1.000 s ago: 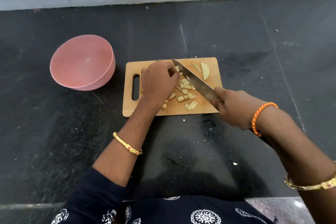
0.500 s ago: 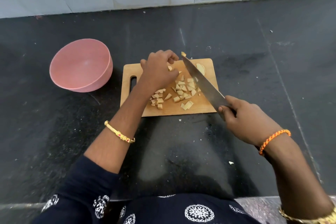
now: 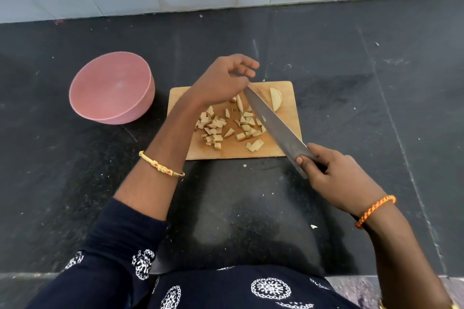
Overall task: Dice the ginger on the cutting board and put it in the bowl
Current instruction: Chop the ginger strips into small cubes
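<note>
Left hand [image 3: 221, 80] raised, fingers loosely curled; right hand [image 3: 334, 178] gripped tight, forearm angled inward

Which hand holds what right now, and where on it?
Right hand grips the knife at the handle, thumb on the blade's heel. Left hand holds nothing visible, fingers loose by the tip.

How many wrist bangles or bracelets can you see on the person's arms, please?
3: a gold bangle on the left wrist, an orange braided bracelet on the right wrist, and a gold one barely visible at the bottom right edge.

Pink bowl [image 3: 111, 88], tan cutting board [image 3: 288, 144], pale yellow ginger [image 3: 275, 98], navy white-patterned sleeve [image 3: 120, 253]
</note>
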Tool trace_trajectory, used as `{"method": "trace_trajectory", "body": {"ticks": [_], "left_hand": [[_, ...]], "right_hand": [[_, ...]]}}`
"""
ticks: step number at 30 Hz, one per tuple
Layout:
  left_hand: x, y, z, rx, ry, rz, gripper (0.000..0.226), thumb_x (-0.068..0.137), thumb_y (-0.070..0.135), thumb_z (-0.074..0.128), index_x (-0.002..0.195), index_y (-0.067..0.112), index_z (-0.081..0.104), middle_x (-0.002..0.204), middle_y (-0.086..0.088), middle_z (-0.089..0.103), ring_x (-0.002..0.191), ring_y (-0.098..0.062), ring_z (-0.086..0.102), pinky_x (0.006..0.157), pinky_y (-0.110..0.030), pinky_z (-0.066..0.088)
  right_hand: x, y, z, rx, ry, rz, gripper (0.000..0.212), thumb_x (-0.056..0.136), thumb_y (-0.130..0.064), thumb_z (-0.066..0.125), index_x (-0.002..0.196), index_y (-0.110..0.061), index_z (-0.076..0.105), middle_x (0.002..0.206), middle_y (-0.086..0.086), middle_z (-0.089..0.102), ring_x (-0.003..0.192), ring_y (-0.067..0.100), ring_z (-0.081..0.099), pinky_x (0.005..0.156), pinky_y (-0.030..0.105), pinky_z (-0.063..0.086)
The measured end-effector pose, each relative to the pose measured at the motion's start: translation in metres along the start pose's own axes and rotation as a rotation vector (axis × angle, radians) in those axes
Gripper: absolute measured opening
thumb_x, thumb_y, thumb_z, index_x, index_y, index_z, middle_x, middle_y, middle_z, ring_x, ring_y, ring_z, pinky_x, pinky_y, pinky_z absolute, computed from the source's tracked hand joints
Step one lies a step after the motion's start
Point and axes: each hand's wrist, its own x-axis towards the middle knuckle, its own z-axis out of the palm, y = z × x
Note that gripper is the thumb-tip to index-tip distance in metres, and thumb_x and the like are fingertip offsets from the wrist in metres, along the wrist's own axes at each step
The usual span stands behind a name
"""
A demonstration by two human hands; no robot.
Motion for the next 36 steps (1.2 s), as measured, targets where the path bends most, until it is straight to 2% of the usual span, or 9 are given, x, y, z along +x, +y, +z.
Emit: {"method": "trace_trajectory", "body": {"ticks": [5, 8, 11, 15, 19, 23, 28, 33, 36], "left_hand": [[0.001, -0.005, -0.016, -0.234, -0.14, -0.055, 0.013, 0.088, 0.007, 0.06, 0.098, 0.009, 0.069, 0.102, -0.006, 0.067, 0.091, -0.014, 0.064, 0.081, -0.024, 0.056], [-0.003, -0.017, -0.025, -0.291, -0.055, -0.11, 0.015, 0.086, 0.005, 0.062, 0.101, 0.005, 0.067, 0.098, -0.01, 0.068, 0.083, -0.01, 0.067, 0.075, -0.019, 0.055], [-0.012, -0.025, -0.027, -0.164, 0.103, -0.13, 0.016, 0.086, 0.008, 0.064, 0.102, 0.007, 0.068, 0.099, -0.012, 0.069, 0.085, -0.01, 0.069, 0.076, -0.017, 0.054], [-0.023, -0.017, -0.01, -0.317, 0.001, -0.178, 0.034, 0.078, 0.033, 0.072, 0.104, 0.012, 0.068, 0.101, -0.003, 0.071, 0.092, -0.012, 0.069, 0.087, -0.027, 0.052], [-0.025, -0.012, 0.004, -0.696, -0.081, -0.228, 0.026, 0.082, 0.02, 0.068, 0.103, 0.005, 0.067, 0.093, -0.002, 0.07, 0.081, -0.009, 0.068, 0.072, -0.017, 0.054], [-0.025, -0.02, 0.004, -0.838, -0.168, -0.287, 0.018, 0.082, 0.007, 0.066, 0.1, 0.006, 0.064, 0.091, -0.004, 0.068, 0.072, -0.007, 0.067, 0.067, -0.016, 0.055], [-0.03, -0.023, -0.001, -0.76, -0.207, -0.267, 0.014, 0.083, -0.001, 0.062, 0.092, 0.008, 0.065, 0.088, -0.002, 0.07, 0.078, -0.01, 0.067, 0.076, -0.019, 0.056], [-0.032, -0.025, -0.004, -0.936, -0.299, -0.216, 0.032, 0.087, -0.003, 0.054, 0.116, 0.011, 0.054, 0.105, -0.006, 0.061, 0.091, -0.014, 0.06, 0.078, -0.022, 0.055], [-0.034, -0.029, -0.006, -0.984, -0.331, -0.148, 0.034, 0.086, -0.003, 0.054, 0.115, 0.014, 0.056, 0.103, -0.003, 0.063, 0.098, -0.015, 0.06, 0.084, -0.024, 0.053]], "right_hand": [[0.003, 0.001, -0.008, 0.001, 0.014, -0.035, 0.018, 0.097, -0.031, 0.044, 0.086, -0.019, 0.053, 0.066, 0.003, 0.054, 0.057, 0.014, 0.049, 0.05, 0.023, 0.038], [0.001, 0.002, -0.007, 0.018, -0.012, -0.031, 0.018, 0.097, -0.032, 0.045, 0.094, -0.018, 0.056, 0.07, 0.003, 0.057, 0.06, 0.014, 0.051, 0.052, 0.024, 0.039], [0.0, -0.001, -0.004, 0.098, 0.033, -0.002, 0.019, 0.097, -0.03, 0.046, 0.101, -0.015, 0.057, 0.073, 0.006, 0.058, 0.059, 0.016, 0.051, 0.052, 0.026, 0.042], [0.006, -0.007, 0.002, 0.191, 0.084, -0.009, 0.017, 0.097, -0.03, 0.046, 0.093, -0.017, 0.056, 0.068, 0.001, 0.055, 0.054, 0.013, 0.047, 0.049, 0.025, 0.038], [0.011, -0.016, 0.009, 0.294, 0.049, -0.031, 0.016, 0.097, -0.031, 0.046, 0.096, -0.02, 0.057, 0.062, 0.0, 0.052, 0.046, 0.003, 0.046, 0.04, 0.018, 0.037], [0.011, -0.02, 0.016, 0.388, 0.028, -0.031, 0.014, 0.097, -0.029, 0.045, 0.089, -0.024, 0.055, 0.058, 0.0, 0.047, 0.036, 0.0, 0.043, 0.032, 0.017, 0.034], [0.011, -0.02, 0.022, 0.388, 0.006, -0.002, 0.015, 0.097, -0.031, 0.045, 0.098, -0.021, 0.056, 0.058, 0.0, 0.048, 0.035, 0.003, 0.042, 0.032, 0.017, 0.033], [0.009, -0.026, 0.026, 0.569, -0.064, -0.014, 0.021, 0.098, -0.028, 0.045, 0.109, -0.014, 0.056, 0.051, 0.002, 0.042, 0.029, 0.01, 0.028, 0.03, 0.014, 0.027], [0.008, -0.029, 0.026, 0.635, -0.1, -0.014, 0.019, 0.098, -0.028, 0.045, 0.108, -0.017, 0.056, 0.05, 0.003, 0.039, 0.031, 0.011, 0.026, 0.031, 0.014, 0.027]]}}
